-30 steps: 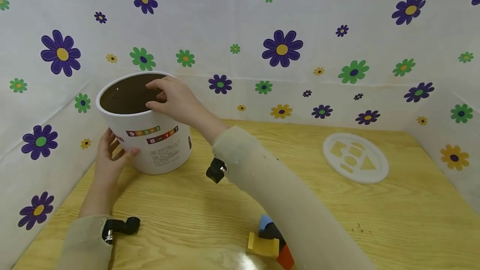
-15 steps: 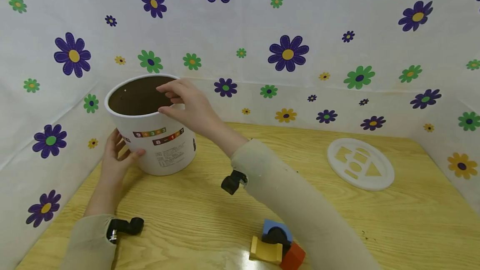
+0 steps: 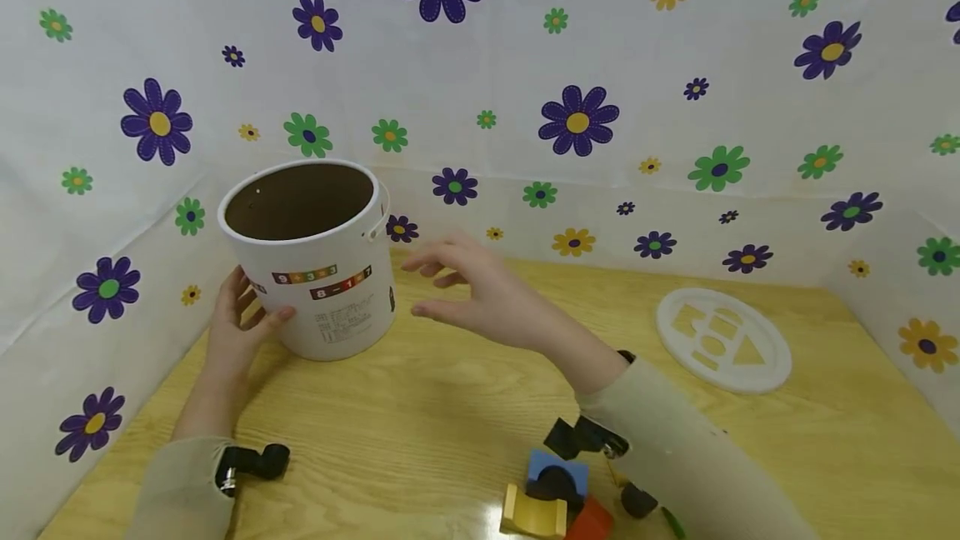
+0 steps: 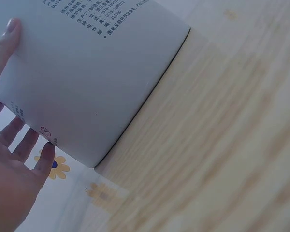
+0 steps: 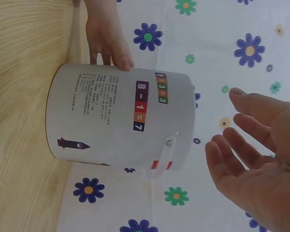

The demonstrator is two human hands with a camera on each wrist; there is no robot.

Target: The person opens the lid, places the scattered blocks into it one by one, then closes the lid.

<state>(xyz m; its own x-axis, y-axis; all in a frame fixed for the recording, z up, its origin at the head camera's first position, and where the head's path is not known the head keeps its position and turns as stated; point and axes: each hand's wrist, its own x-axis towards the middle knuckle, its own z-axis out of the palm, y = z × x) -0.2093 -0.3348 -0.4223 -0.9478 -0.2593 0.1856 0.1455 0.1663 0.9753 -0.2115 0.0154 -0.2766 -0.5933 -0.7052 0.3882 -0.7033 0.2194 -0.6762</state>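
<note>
A tall white bucket (image 3: 341,294) printed with coloured sums stands upright on the table at the left. Its dark inside shows from above, but the bottom is hidden. My left hand (image 3: 238,327) rests against the bucket's left side, the thumb on the front and the spread fingers (image 4: 25,145) farther round the wall. My right hand (image 3: 487,290) hovers just right of the bucket, apart from it, palm toward it and holding nothing. In the right wrist view, the bucket's white handle (image 5: 163,152) hangs at the rim, near the right hand's relaxed fingers.
A white round lid (image 3: 723,340) with shaped cutouts lies at the right. Blue (image 3: 558,469), yellow (image 3: 534,513) and red (image 3: 590,519) blocks sit together at the front, beside dark pieces partly under my right forearm. Flower-printed cloth walls (image 3: 480,65) enclose the table.
My right hand has moved from the bucket's rim to the right and down, uncovering the rim and handle. My left hand stays on the bucket. The view has shifted slightly.
</note>
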